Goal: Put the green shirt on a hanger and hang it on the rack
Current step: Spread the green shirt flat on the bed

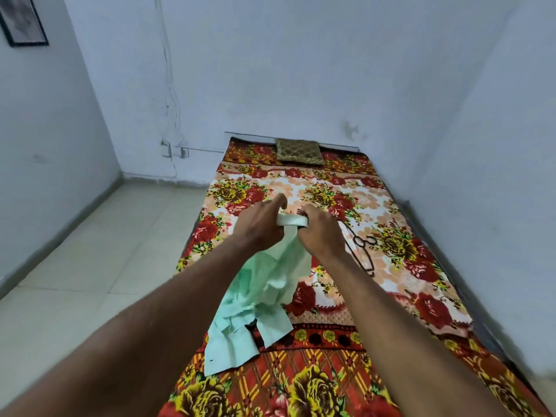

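Observation:
The pale green shirt (pixel 255 299) hangs from both my hands above the bed, its lower part crumpled on the blanket. My left hand (pixel 260 225) grips the collar on the left side, and my right hand (pixel 320 231) grips it on the right, with the collar band stretched between them. A dark wire hanger (pixel 361 246) lies flat on the blanket just right of my right hand, untouched. No rack is in view.
The bed (pixel 421 311) carries a red and yellow floral blanket and stands against the right wall. A brown cushion (pixel 298 152) lies at its far end. Tiled floor (pixel 90 281) runs along the bed's left side. A wall socket (pixel 165 149) with cables sits low on the far wall.

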